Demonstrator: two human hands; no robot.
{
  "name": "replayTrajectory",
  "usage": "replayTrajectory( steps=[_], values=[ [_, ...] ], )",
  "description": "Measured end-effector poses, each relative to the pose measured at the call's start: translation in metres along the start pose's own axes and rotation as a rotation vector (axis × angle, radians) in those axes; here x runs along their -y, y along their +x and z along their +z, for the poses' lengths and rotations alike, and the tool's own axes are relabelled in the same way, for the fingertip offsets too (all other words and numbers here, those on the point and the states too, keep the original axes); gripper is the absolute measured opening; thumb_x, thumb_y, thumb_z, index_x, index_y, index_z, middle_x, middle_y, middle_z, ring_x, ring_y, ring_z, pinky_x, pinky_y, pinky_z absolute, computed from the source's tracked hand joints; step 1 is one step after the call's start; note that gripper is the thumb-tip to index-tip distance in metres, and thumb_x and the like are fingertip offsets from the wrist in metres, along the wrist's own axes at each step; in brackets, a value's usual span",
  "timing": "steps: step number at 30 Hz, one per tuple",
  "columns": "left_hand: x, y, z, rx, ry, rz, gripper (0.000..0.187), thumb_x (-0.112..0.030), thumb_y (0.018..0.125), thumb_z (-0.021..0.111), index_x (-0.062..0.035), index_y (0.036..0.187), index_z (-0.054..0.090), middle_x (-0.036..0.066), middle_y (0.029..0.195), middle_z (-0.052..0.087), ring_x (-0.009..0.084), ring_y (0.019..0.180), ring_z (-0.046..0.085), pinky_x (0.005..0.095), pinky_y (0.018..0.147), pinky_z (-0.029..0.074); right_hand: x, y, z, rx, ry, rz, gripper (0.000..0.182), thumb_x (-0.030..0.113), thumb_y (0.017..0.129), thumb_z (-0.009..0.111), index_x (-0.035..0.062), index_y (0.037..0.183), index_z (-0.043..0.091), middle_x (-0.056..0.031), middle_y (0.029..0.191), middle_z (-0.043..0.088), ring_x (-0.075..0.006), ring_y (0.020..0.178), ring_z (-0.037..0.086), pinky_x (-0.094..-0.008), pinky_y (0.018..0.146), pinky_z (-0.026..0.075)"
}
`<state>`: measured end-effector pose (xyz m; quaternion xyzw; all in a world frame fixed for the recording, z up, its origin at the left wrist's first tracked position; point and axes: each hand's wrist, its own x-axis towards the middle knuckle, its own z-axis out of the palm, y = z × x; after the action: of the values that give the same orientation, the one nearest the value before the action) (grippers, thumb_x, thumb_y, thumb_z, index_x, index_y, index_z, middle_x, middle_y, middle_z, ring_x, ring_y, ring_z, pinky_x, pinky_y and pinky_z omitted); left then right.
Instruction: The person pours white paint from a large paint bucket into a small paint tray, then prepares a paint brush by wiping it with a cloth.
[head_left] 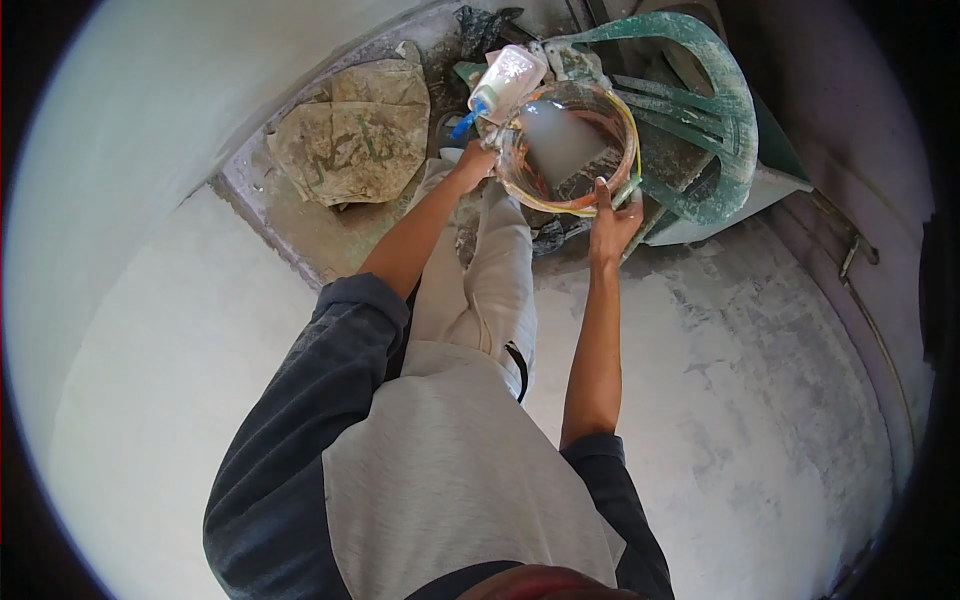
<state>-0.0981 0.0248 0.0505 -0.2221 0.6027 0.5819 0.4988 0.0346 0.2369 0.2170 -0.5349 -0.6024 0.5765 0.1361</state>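
A round bucket (632, 130), orange-brown inside with smeared, pale-stained walls, is between my two hands. The middle of its inside is blurred, so its contents cannot be made out. My left hand (476, 166) is closed at the bucket's left rim. My right hand (615, 225) grips the near right side, with the thumb up over the rim and the fingers hidden below. A thin yellow band or wire runs along the near edge. Beside the bucket's upper left lies a whitish, wet-looking rectangular thing (515, 75) with a blue part (467, 121) next to it.
A stained green plastic chair (735, 110) stands right of the bucket. A crumpled, dirty sack (350, 130) lies to the left. Black plastic (484, 28) sits at the back. Pipes (850, 255) run along the right wall. The floor (720, 380) is pale and patchy.
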Motion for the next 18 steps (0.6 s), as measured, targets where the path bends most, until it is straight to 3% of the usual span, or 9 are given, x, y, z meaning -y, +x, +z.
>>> replayTrajectory(
  steps=[10, 16, 18],
  values=[
    [-0.002, -0.003, -0.002, 0.033, 0.007, -0.017, 0.027, -0.002, 0.093, 0.052, 0.001, 0.116, 0.066, 0.01, 0.096, 0.069, 0.023, 0.08, 0.069, 0.0403, 0.072, 0.061, 0.005, 0.0, 0.003, 0.019, -0.027, -0.006, 0.047, 0.013, 0.091, 0.08, -0.0098, 0.126, 0.058, -0.0129, 0.114, 0.067, -0.0206, 0.1, 0.062, -0.0331, 0.093, 0.048],
    [0.003, 0.003, 0.0, -0.029, 0.114, -0.058, 0.021, -0.005, 0.095, 0.054, 0.0019, 0.11, 0.068, 0.01, 0.089, 0.068, 0.0224, 0.073, 0.068, 0.0383, 0.062, 0.057, 0.003, 0.002, 0.003, 0.022, -0.028, -0.01, 0.046, 0.014, 0.091, 0.08, -0.0089, 0.124, 0.058, -0.0126, 0.111, 0.067, -0.0198, 0.097, 0.061, -0.0332, 0.089, 0.049],
    [0.011, 0.007, -0.001, -0.08, 0.088, -0.059, 0.02, -0.007, 0.096, 0.056, 0.0013, 0.108, 0.069, 0.01, 0.085, 0.068, 0.021, 0.07, 0.067, 0.0375, 0.059, 0.054, 0.004, 0.002, 0.002, 0.035, -0.029, 0.027, 0.052, 0.018, 0.091, 0.08, -0.0121, 0.127, 0.058, -0.0187, 0.121, 0.066, -0.0253, 0.111, 0.061, -0.0373, 0.103, 0.044]
  ],
)
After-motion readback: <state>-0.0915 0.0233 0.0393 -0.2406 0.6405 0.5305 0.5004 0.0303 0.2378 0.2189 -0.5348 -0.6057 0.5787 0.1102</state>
